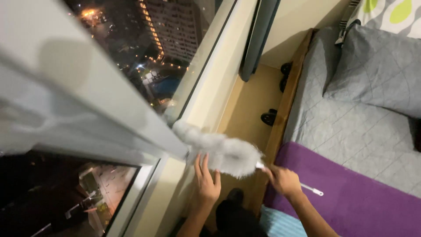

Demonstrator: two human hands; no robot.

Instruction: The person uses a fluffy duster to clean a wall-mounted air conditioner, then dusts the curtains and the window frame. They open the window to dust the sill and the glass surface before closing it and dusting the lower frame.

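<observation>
from the head camera, the right hand (284,180) is closed around the white handle (312,189) of a fluffy grey duster (219,149), gripping it just behind the head, with the handle's end sticking out over the purple blanket (351,197). the duster head lies along the window frame (131,127), its tip touching the frame's lower rail beside the glass (175,39) — city lights show through it. the left hand (207,182) is open, fingers spread and pressed flat against the wall under the frame, just beside the duster's fluff. to the right, a bed with a grey quilt (351,127) and a grey pillow (377,74) runs along its wooden edge (285,105) — dark dumbbells (269,116) sit in the gap beside it.
</observation>
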